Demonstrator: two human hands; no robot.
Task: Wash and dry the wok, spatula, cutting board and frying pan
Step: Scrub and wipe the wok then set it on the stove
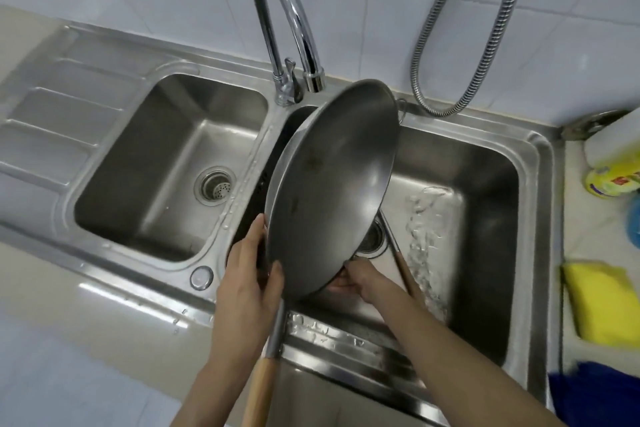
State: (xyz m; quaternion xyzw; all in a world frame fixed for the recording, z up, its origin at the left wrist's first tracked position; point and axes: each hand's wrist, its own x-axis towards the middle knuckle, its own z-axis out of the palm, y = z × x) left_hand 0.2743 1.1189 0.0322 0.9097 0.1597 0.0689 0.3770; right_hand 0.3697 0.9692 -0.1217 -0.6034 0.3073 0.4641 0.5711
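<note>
Left grip [251, 274] clasps; right grip [360, 279] curled, half-hidden.

Wok [332, 184] tilted on edge over the right sink basin [485, 163], faucet [287, 21] behind it, left basin [152, 135] beside, drainboard [59, 107] far left, sponge [602, 302] on counter right of sink, spatula [401, 253] in basin under wok.

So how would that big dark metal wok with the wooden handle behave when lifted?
The dark round metal wok is probably rigid and fairly heavy: both hands steady it, left hand on the rim. Likely slippery, given the wet steel sink. The round bottom may rock if set down.
</note>
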